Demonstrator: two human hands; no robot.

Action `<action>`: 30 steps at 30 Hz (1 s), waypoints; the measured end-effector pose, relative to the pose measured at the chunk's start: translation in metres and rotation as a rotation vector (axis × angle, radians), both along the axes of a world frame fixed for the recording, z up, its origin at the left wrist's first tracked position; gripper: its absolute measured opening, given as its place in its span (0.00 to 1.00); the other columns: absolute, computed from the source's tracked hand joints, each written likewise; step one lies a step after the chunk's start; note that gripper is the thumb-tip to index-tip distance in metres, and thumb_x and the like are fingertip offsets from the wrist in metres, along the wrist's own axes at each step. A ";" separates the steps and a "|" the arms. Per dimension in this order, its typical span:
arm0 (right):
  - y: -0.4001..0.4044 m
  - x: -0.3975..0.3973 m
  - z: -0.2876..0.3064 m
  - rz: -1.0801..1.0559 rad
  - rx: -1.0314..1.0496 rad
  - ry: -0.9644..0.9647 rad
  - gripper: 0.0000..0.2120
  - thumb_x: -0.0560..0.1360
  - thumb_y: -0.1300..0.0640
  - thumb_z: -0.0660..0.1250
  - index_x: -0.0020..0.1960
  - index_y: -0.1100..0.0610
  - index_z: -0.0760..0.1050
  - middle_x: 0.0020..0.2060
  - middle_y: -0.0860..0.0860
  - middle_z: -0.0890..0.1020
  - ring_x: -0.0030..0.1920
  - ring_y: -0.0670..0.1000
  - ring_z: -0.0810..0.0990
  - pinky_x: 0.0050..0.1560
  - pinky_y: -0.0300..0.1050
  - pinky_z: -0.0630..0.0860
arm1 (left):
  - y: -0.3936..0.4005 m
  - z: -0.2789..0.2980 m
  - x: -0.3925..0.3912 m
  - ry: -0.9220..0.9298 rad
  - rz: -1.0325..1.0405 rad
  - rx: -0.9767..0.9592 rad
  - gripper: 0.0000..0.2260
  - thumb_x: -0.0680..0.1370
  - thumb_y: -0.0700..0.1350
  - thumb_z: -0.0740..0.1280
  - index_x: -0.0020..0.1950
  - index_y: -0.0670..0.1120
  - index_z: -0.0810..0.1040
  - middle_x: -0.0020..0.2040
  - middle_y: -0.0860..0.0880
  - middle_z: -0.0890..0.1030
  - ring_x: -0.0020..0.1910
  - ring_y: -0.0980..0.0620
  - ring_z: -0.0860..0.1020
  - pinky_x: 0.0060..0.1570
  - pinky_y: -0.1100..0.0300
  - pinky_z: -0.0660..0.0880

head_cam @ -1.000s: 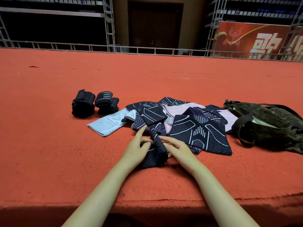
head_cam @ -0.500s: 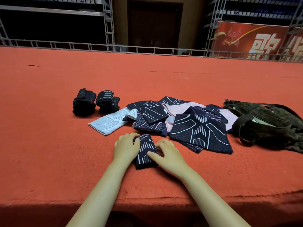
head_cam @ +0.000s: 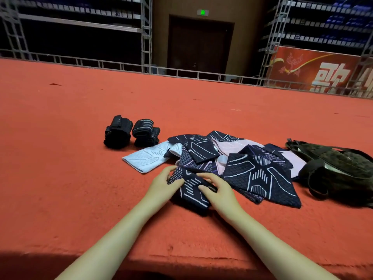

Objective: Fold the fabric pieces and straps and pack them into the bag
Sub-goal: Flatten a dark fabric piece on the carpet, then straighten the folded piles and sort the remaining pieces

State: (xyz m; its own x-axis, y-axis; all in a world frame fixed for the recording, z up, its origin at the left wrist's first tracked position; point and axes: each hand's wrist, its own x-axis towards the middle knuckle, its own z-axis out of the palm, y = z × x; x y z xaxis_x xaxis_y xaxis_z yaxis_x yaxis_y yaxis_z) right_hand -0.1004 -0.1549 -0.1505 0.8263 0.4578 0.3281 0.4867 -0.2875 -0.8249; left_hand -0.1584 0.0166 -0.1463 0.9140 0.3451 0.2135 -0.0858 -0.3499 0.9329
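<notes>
Head view first: against the frame half a second back, the camera has tipped up a little, so a green exit sign (head_cam: 202, 12) over the dark door (head_cam: 199, 43) has come into sight, and the heap has slid lower in the picture. The folded navy fabric piece (head_cam: 191, 190) that lay as a neat upright rectangle between the hands now sits turned at a slant, its far corner nearer the pile. The left hand (head_cam: 163, 184) has shifted from lying over its left edge to gripping that edge, thumb on top and fingers curled beneath. The right hand (head_cam: 217, 188) holds the right side, fingers bent over the top and thumb pressed on the cloth.

Large white characters show on the red banner (head_cam: 314, 71) at the far right, cut off by the frame and a truss, so I cannot read them whole.

On the red carpet (head_cam: 80, 178), the camouflage bag (head_cam: 339, 168) lies open at the right with something pale inside; what it is cannot be told. Beside it spreads the pile of patterned fabric pieces (head_cam: 258, 172), navy, purple and pink. A light blue piece (head_cam: 147, 158) lies at the pile's left edge. Two rolled black straps (head_cam: 131, 132) stand behind that.
</notes>
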 end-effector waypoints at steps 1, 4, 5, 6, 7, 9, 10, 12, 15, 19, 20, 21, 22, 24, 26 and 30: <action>0.012 0.002 0.004 -0.015 -0.020 -0.027 0.15 0.73 0.63 0.68 0.54 0.45 0.77 0.52 0.44 0.81 0.54 0.43 0.78 0.60 0.42 0.73 | 0.009 0.000 -0.001 0.001 0.023 -0.006 0.15 0.76 0.39 0.67 0.62 0.49 0.73 0.53 0.54 0.79 0.52 0.57 0.78 0.45 0.74 0.70; 0.063 0.010 0.018 -0.023 0.011 -0.028 0.10 0.75 0.59 0.67 0.56 0.51 0.77 0.54 0.49 0.81 0.55 0.46 0.77 0.61 0.42 0.72 | 0.052 0.005 -0.003 -0.024 0.170 -0.102 0.16 0.77 0.38 0.65 0.65 0.44 0.72 0.58 0.48 0.78 0.58 0.51 0.76 0.57 0.61 0.71; 0.082 0.013 0.022 -0.008 0.016 -0.002 0.10 0.77 0.58 0.65 0.57 0.54 0.77 0.54 0.50 0.81 0.55 0.47 0.78 0.61 0.44 0.71 | 0.070 0.008 -0.004 -0.052 0.231 -0.100 0.17 0.77 0.37 0.64 0.66 0.44 0.72 0.59 0.47 0.78 0.59 0.50 0.76 0.61 0.58 0.70; 0.102 0.018 0.023 0.009 -0.012 0.011 0.11 0.78 0.58 0.62 0.59 0.56 0.77 0.55 0.51 0.81 0.56 0.48 0.77 0.61 0.43 0.71 | 0.090 0.011 -0.004 -0.084 0.287 -0.088 0.17 0.77 0.37 0.64 0.67 0.44 0.71 0.60 0.47 0.77 0.60 0.49 0.75 0.62 0.57 0.69; 0.121 0.021 0.022 0.023 -0.070 -0.004 0.12 0.79 0.57 0.61 0.60 0.57 0.77 0.56 0.52 0.80 0.56 0.49 0.77 0.60 0.42 0.70 | 0.111 0.014 -0.006 -0.105 0.346 -0.077 0.18 0.77 0.36 0.63 0.67 0.43 0.71 0.60 0.47 0.77 0.60 0.49 0.75 0.62 0.58 0.69; 0.154 0.029 0.012 0.028 -0.195 -0.072 0.14 0.79 0.54 0.60 0.61 0.57 0.76 0.58 0.54 0.79 0.59 0.52 0.76 0.60 0.42 0.68 | 0.152 0.018 -0.009 -0.121 0.470 -0.074 0.19 0.78 0.35 0.62 0.69 0.42 0.70 0.61 0.47 0.76 0.61 0.48 0.74 0.61 0.60 0.68; 0.167 0.032 0.005 0.028 -0.258 -0.119 0.15 0.78 0.52 0.61 0.62 0.55 0.76 0.59 0.55 0.78 0.61 0.53 0.74 0.62 0.44 0.68 | 0.172 0.017 -0.011 -0.119 0.524 -0.077 0.19 0.78 0.35 0.61 0.69 0.42 0.69 0.62 0.46 0.76 0.62 0.48 0.73 0.61 0.60 0.68; 0.186 0.036 -0.008 0.036 -0.430 -0.262 0.19 0.76 0.45 0.63 0.63 0.52 0.75 0.60 0.53 0.77 0.64 0.54 0.70 0.64 0.48 0.66 | 0.208 0.014 -0.012 -0.086 0.611 -0.065 0.19 0.78 0.35 0.61 0.70 0.41 0.69 0.65 0.43 0.75 0.64 0.47 0.73 0.64 0.58 0.67; 0.200 0.043 -0.013 0.011 -0.588 -0.470 0.24 0.72 0.36 0.64 0.62 0.48 0.75 0.58 0.50 0.78 0.62 0.53 0.72 0.59 0.48 0.66 | 0.245 0.007 -0.008 -0.019 0.669 -0.010 0.19 0.78 0.36 0.61 0.70 0.41 0.69 0.66 0.44 0.74 0.64 0.47 0.73 0.62 0.62 0.66; 0.206 0.047 -0.012 -0.040 -0.560 -0.584 0.16 0.74 0.42 0.65 0.59 0.47 0.78 0.52 0.49 0.80 0.58 0.53 0.74 0.56 0.47 0.63 | 0.263 -0.009 0.001 0.066 0.700 0.188 0.18 0.78 0.40 0.62 0.69 0.41 0.71 0.64 0.41 0.76 0.64 0.44 0.73 0.62 0.59 0.66; 0.207 0.048 -0.013 -0.042 -0.545 -0.605 0.13 0.75 0.46 0.65 0.58 0.47 0.79 0.50 0.49 0.81 0.57 0.54 0.75 0.54 0.47 0.64 | 0.263 -0.013 0.003 0.068 0.712 0.233 0.17 0.78 0.40 0.62 0.68 0.41 0.71 0.63 0.41 0.77 0.63 0.43 0.74 0.61 0.58 0.67; 0.208 0.049 -0.013 -0.037 -0.529 -0.611 0.11 0.75 0.49 0.65 0.56 0.48 0.80 0.49 0.49 0.81 0.55 0.55 0.76 0.52 0.47 0.65 | 0.262 -0.016 0.005 0.068 0.726 0.283 0.17 0.78 0.41 0.62 0.67 0.41 0.72 0.62 0.40 0.78 0.61 0.42 0.75 0.60 0.56 0.68; 0.208 0.049 -0.014 -0.033 -0.516 -0.600 0.10 0.76 0.51 0.64 0.54 0.49 0.80 0.48 0.50 0.81 0.54 0.55 0.76 0.50 0.47 0.67 | 0.261 -0.019 0.007 0.077 0.739 0.345 0.16 0.78 0.42 0.62 0.66 0.42 0.72 0.60 0.40 0.79 0.60 0.41 0.75 0.59 0.54 0.69; 0.207 0.048 -0.014 -0.041 -0.468 -0.568 0.09 0.76 0.53 0.64 0.52 0.52 0.80 0.47 0.51 0.82 0.53 0.56 0.77 0.46 0.49 0.71 | 0.260 -0.021 0.009 0.165 0.765 0.501 0.17 0.78 0.45 0.61 0.66 0.44 0.72 0.59 0.40 0.79 0.60 0.38 0.73 0.59 0.50 0.69; 0.202 0.046 -0.014 -0.061 -0.339 -0.549 0.08 0.75 0.56 0.65 0.52 0.54 0.81 0.47 0.53 0.83 0.50 0.57 0.79 0.45 0.50 0.73 | 0.260 -0.021 0.009 0.285 0.804 0.581 0.21 0.79 0.49 0.59 0.71 0.44 0.67 0.63 0.39 0.75 0.64 0.38 0.68 0.61 0.47 0.66; 0.181 0.033 -0.009 -0.044 -0.126 -0.468 0.09 0.75 0.56 0.64 0.52 0.53 0.80 0.47 0.49 0.83 0.48 0.52 0.80 0.46 0.45 0.72 | 0.244 -0.020 0.002 0.180 0.787 0.622 0.23 0.79 0.49 0.60 0.73 0.45 0.65 0.68 0.42 0.69 0.69 0.42 0.61 0.67 0.46 0.61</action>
State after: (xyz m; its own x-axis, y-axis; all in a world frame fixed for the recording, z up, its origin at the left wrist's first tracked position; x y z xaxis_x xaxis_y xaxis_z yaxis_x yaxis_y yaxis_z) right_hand -0.0670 0.0260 -0.1591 0.6224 0.4863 0.6133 0.7826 -0.3997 -0.4773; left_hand -0.1567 0.2609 -0.1667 0.5121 0.7365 0.4420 0.5014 -0.6741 0.5424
